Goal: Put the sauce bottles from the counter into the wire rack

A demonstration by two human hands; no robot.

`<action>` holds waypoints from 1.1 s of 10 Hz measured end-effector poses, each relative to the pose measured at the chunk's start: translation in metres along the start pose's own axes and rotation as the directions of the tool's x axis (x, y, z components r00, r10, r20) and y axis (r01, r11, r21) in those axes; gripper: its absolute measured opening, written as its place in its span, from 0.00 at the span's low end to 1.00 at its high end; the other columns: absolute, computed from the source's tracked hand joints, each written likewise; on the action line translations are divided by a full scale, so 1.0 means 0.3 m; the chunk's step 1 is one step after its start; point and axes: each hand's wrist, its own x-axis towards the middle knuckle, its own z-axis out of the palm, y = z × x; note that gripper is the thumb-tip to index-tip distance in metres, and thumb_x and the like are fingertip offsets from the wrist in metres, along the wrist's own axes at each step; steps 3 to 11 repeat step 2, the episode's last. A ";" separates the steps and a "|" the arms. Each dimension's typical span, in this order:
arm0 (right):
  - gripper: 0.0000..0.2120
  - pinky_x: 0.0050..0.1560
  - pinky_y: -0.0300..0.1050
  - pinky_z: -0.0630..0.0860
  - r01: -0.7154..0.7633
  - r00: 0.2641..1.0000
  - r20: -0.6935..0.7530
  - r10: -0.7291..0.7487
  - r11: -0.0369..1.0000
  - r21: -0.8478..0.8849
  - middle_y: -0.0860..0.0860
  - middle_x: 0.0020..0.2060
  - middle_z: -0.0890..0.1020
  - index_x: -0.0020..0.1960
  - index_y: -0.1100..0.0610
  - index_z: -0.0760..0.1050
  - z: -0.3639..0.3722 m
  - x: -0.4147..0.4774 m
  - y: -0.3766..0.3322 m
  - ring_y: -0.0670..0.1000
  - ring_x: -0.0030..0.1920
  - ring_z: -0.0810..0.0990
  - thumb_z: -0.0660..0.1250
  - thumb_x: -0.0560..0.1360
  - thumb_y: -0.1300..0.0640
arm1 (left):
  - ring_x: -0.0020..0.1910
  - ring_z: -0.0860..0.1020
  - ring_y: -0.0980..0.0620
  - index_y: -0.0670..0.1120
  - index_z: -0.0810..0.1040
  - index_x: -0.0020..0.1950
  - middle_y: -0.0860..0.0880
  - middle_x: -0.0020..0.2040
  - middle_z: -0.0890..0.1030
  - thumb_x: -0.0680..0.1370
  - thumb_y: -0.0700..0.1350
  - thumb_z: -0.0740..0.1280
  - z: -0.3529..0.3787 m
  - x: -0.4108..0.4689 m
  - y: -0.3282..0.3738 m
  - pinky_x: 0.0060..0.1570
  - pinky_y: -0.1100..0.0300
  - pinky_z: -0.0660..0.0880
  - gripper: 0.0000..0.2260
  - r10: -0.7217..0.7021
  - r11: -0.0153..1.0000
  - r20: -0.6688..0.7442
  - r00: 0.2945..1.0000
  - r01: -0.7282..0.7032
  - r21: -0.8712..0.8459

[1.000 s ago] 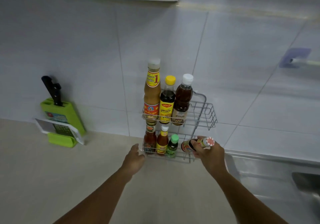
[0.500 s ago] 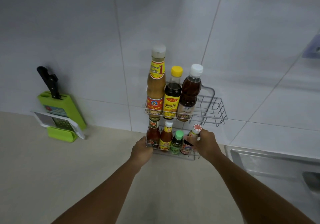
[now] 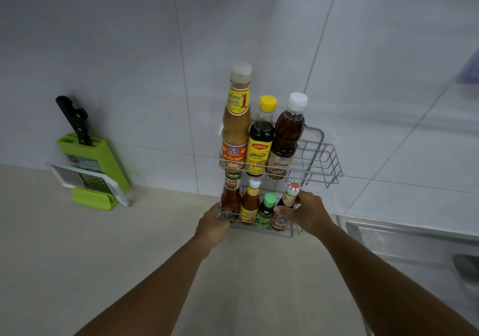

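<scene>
1. Small bottle (image 3: 286, 207): upright, fourth in the rack's (image 3: 325, 165) lower shelf, beside the green-capped bottle (image 3: 266, 210).
2. Right hand (image 3: 307, 212): wrapped round that bottle from its right; nearer hand.
3. Left hand (image 3: 213, 225): gripping the shelf's left front corner, steadying.
4. Counter (image 3: 77, 258): no bottles visible.

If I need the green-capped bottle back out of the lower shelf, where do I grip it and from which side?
Grip the green-capped bottle by its cap and neck, coming from the front and slightly above. It stands upright, wedged between the yellow-labelled bottle and the bottle under the right hand, so its sides look unreachable; the upper shelf probably blocks a straight vertical lift.
</scene>
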 end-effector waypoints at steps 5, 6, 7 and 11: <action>0.26 0.52 0.42 0.73 -0.028 0.997 -0.066 0.032 0.998 0.058 0.56 0.62 0.83 0.68 0.57 0.76 -0.002 -0.079 -0.028 0.56 0.61 0.81 0.79 0.72 0.55 | 0.78 0.63 0.45 0.50 0.53 0.82 0.48 0.80 0.61 0.80 0.46 0.64 -0.033 -0.041 -0.023 0.73 0.51 0.65 0.33 -0.067 0.998 0.064 0.996 0.067 -0.004; 0.26 0.52 0.42 0.73 -0.028 0.997 -0.066 0.032 0.998 0.058 0.56 0.62 0.83 0.68 0.57 0.76 -0.002 -0.079 -0.028 0.56 0.61 0.81 0.79 0.72 0.55 | 0.78 0.63 0.45 0.50 0.53 0.82 0.48 0.80 0.61 0.80 0.46 0.64 -0.033 -0.041 -0.023 0.73 0.51 0.65 0.33 -0.067 0.998 0.064 0.996 0.067 -0.004; 0.26 0.52 0.42 0.73 -0.028 0.997 -0.066 0.032 0.998 0.058 0.56 0.62 0.83 0.68 0.57 0.76 -0.002 -0.079 -0.028 0.56 0.61 0.81 0.79 0.72 0.55 | 0.78 0.63 0.45 0.50 0.53 0.82 0.48 0.80 0.61 0.80 0.46 0.64 -0.033 -0.041 -0.023 0.73 0.51 0.65 0.33 -0.067 0.998 0.064 0.996 0.067 -0.004; 0.26 0.52 0.42 0.73 -0.028 0.997 -0.066 0.032 0.998 0.058 0.56 0.62 0.83 0.68 0.57 0.76 -0.002 -0.079 -0.028 0.56 0.61 0.81 0.79 0.72 0.55 | 0.78 0.63 0.45 0.50 0.53 0.82 0.48 0.80 0.61 0.80 0.46 0.64 -0.033 -0.041 -0.023 0.73 0.51 0.65 0.33 -0.067 0.998 0.064 0.996 0.067 -0.004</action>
